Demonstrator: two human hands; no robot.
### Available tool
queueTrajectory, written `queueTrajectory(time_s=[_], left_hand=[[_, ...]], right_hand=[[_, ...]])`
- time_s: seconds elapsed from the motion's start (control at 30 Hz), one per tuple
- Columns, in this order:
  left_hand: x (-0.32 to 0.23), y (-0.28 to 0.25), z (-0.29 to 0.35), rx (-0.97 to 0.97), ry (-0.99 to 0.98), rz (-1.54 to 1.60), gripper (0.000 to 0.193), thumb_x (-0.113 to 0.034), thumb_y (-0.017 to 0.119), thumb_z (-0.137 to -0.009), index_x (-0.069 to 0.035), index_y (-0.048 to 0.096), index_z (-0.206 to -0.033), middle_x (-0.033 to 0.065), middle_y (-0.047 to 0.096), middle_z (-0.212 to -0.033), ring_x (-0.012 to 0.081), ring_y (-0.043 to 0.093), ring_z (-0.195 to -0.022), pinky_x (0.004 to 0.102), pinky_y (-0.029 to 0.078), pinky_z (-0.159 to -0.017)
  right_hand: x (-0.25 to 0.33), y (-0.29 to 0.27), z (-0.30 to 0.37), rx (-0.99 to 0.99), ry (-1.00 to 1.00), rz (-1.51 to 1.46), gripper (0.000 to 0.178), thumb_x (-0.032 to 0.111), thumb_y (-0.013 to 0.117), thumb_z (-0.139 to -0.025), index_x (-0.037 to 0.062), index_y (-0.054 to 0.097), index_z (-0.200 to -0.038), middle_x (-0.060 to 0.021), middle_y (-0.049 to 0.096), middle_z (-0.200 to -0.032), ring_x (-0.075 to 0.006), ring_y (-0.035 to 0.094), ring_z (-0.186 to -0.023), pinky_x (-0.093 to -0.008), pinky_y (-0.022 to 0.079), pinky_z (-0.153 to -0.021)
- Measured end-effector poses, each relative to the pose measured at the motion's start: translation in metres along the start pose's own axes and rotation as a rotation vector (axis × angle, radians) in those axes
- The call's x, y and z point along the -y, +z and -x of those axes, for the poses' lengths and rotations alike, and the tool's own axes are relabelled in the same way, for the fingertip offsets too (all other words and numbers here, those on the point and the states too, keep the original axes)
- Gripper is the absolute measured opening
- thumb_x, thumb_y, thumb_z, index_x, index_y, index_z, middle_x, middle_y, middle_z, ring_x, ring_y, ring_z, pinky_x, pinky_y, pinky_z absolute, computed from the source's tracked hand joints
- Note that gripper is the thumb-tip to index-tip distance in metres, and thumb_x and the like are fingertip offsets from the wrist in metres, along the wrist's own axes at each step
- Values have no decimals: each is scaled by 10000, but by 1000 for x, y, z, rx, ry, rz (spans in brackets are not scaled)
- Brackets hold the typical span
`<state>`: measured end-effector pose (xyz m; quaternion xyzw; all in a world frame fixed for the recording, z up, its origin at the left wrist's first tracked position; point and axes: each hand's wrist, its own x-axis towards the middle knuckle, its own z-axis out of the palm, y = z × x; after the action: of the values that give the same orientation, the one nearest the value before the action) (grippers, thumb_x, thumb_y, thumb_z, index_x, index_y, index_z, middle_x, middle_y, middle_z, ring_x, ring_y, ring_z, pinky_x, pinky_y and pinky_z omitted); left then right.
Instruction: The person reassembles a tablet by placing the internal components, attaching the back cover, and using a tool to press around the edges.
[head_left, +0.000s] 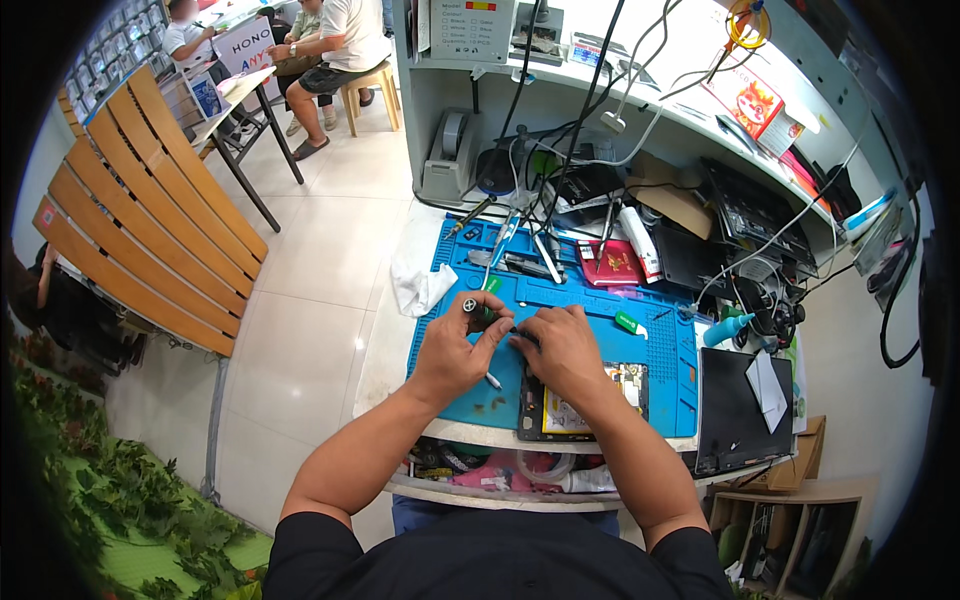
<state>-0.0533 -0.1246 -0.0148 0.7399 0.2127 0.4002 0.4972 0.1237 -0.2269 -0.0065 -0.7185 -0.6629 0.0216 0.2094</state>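
Observation:
My left hand [450,352] is closed around a screwdriver [479,312] with a dark green and black handle, its round end cap facing up. Close beside it, my right hand [562,348] has its fingers pinched near the screwdriver's far end, on a small dark piece too hidden to name. Both hands are above a blue repair mat [672,405]. Under my right hand and wrist lies an opened tablet-like device [532,412] with a yellow battery [563,417] and exposed circuitry. A thin white-tipped tool [493,381] rests near my left fingers.
A small green tool [628,323] and a red booklet [612,264] lie on the mat. White cloth [420,288] sits at its left edge. A black panel [738,425] and blue bottle [727,330] stand right. Cables [570,130] hang from the shelf; a drawer [500,470] holds clutter below.

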Motion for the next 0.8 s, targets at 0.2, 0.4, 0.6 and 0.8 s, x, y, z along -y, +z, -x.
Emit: queueTrajectory(time_s=[0.2, 0.4, 0.6, 0.8], left_hand=[[-4, -3, 0, 1, -24, 9, 252, -99, 788, -1046, -1, 631, -1216, 114, 801, -1125, 149, 775, -998, 296, 624, -907], [3, 4, 5, -68, -18, 79, 214, -36, 738, -1066, -1, 609, -1233, 116, 770, -1115, 155, 753, -1038, 310, 615, -915], [7, -9, 0, -76, 7, 9, 335, -60, 753, -1063, -17, 565, -1336, 83, 758, -1078, 153, 754, -1007, 305, 609, -924], [5, 4, -4, -19, 29, -111, 807, -52, 799, -1012, -80, 339, -1674, 96, 788, -1048, 189, 793, -941, 324, 636, -857]], right_hand=[[1, 0, 0, 12, -25, 0, 166, 224, 753, -983, 80, 830, -1013, -100, 738, -925, -309, 688, -966, -452, 450, -941], [-9, 1, 18, -28, -33, -36, 158, 155, 732, -976, 64, 827, -1064, -130, 740, -984, -321, 690, -1007, -465, 468, -962], [-13, -11, 19, -58, 39, -155, 191, 94, 745, -966, 22, 822, -1125, -150, 767, -1033, -359, 702, -1024, -479, 500, -969], [-29, -30, 41, -220, 55, -182, 191, 41, 757, -954, 31, 825, -1132, -138, 781, -1061, -354, 707, -1007, -467, 524, -956]])
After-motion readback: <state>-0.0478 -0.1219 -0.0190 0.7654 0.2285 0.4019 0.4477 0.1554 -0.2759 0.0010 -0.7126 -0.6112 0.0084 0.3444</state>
